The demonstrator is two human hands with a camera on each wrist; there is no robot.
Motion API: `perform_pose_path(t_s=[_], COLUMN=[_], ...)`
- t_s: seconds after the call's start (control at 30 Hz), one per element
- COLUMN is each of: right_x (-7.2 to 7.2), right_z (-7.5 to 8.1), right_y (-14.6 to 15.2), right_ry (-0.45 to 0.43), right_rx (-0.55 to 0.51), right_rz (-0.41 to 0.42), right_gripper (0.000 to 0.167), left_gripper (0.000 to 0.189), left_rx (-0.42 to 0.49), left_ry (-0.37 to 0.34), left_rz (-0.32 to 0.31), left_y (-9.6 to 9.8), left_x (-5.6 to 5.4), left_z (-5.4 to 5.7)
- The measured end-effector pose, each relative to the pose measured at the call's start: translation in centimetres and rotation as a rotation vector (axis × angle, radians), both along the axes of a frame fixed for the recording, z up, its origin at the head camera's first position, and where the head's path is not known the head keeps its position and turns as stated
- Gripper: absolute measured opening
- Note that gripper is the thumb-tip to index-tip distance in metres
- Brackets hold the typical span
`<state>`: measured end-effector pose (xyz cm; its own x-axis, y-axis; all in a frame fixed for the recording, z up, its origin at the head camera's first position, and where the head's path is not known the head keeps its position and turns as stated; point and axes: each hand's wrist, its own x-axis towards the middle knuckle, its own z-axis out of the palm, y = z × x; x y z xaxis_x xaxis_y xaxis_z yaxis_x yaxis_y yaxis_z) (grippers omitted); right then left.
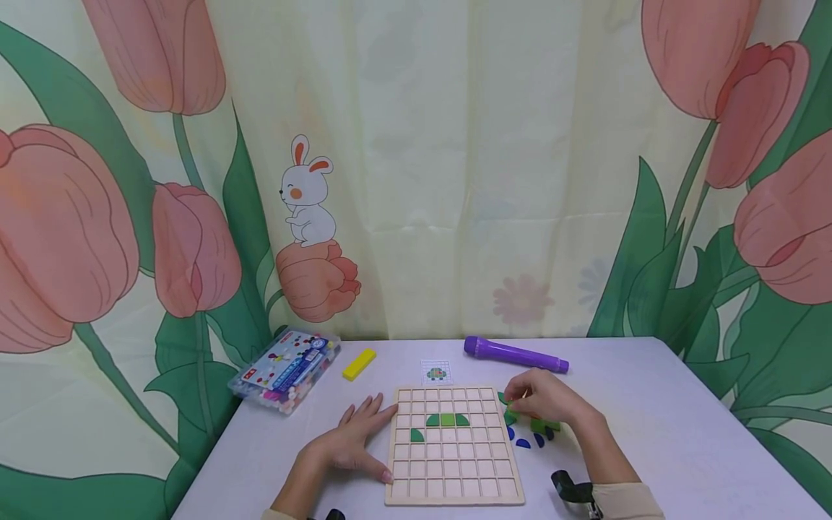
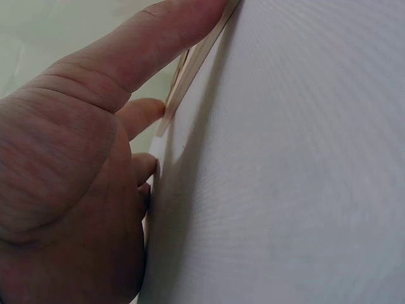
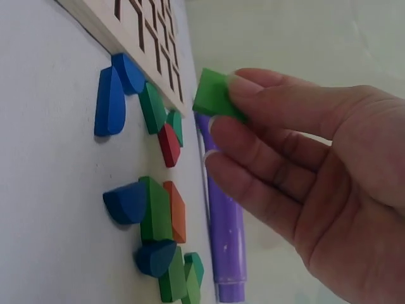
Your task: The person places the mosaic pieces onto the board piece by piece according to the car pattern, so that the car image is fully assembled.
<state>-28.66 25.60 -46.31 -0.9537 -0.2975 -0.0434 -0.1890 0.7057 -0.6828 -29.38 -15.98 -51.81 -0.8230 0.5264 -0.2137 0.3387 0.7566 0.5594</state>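
A wooden grid board (image 1: 455, 469) lies on the white table. In it sit a light green square (image 1: 448, 420) between two dark green quarter-round pieces (image 1: 432, 420), and one more dark green quarter-round (image 1: 417, 435) lower left. My left hand (image 1: 354, 440) rests at the board's left edge, fingers spread and straight; in the left wrist view its thumb (image 2: 171, 38) touches the wooden edge. My right hand (image 1: 549, 397) is just right of the board, above loose pieces. Its thumb and fingertips pinch a light green square block (image 3: 214, 95), raised off the table in the right wrist view.
Loose blue (image 3: 111, 101), green, red (image 3: 169, 144) and orange (image 3: 177, 212) blocks lie right of the board. Behind it are a small pattern card (image 1: 435, 372) and a purple marker-like tube (image 1: 516, 354). A yellow block (image 1: 360, 365) and a clear-sided box (image 1: 286, 368) stand back left.
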Motion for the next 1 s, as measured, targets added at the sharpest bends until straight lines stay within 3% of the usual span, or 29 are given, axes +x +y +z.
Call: perform_pose_path(t_s=[0.57,1.0], right_x=[-0.1,-0.2], right_z=[0.4,0.1], right_y=[-1.7,-3.3], right_ry=[0.035,0.133], right_rx=[-0.165,-0.153], right_rz=[0.057,0.065], right_gripper=[0.026,0.025], left_gripper=[0.118,0.118], left_rx=[-0.005,-0.014], left_ry=[0.000,-0.004], left_rz=[-0.004,0.002], left_y=[-0.1,-0.1], left_x=[0.0,0.1], left_z=[0.1,0.0])
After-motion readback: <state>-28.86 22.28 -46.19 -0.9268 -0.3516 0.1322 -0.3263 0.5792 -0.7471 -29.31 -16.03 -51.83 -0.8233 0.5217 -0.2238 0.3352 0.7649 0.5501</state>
